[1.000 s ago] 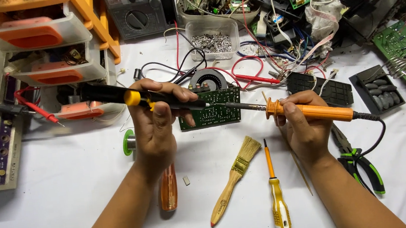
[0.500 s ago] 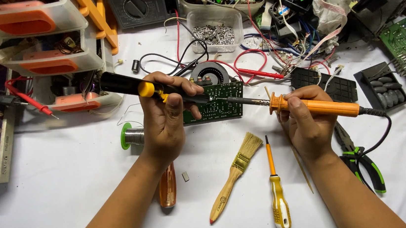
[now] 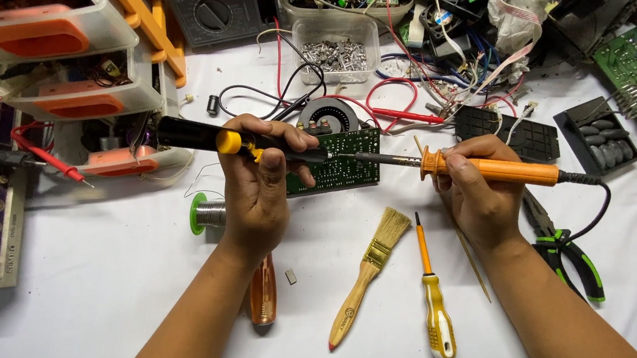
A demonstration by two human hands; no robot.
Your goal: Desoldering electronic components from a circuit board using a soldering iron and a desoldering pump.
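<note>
Head view: the left hand (image 3: 262,196) is gripping a black-and-yellow desoldering pump (image 3: 229,142), while the right hand (image 3: 479,191) is clasping an orange soldering iron (image 3: 501,171). Both tips are meeting over the green circuit board (image 3: 340,165), lying mid-table just beyond the paintbrush (image 3: 369,263).

glossy orange plastic soldering iron handle (image 3: 501,172); wooden brush (image 3: 370,273); matt white tablecloth (image 3: 98,317).

Two bare forearms, no sleeves.
Left hand (image 3: 258,196) and right hand (image 3: 480,198): no gloves, rings, watch; short nails.
</note>
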